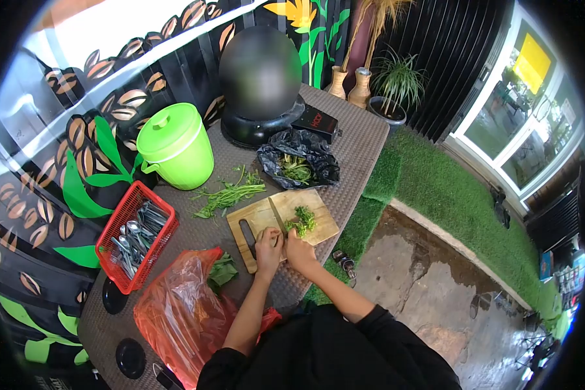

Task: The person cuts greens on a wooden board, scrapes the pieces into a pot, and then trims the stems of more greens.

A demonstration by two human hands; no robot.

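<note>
A wooden cutting board (322,218) with a slot handle lies on the table. Chopped green herbs (301,222) are heaped on its right part. A knife (276,213) points away from me over the board, its handle end going into my closed right hand (299,252). Just left of it, my left hand (268,250) is closed with fingers curled close to the blade; what they hold is hidden. Beyond the board lies a bunch of long-stemmed greens (234,194). A black plastic bag (325,170) stands open with cut greens (296,168) inside.
Left are a red basket (135,192) of spoons and forks and a lidded green bucket (179,153). A red plastic bag (175,305) with leaves (223,271) sits by my left forearm. A black rounded object (260,78), blurred, stands at the back. The table edge (354,214) runs right.
</note>
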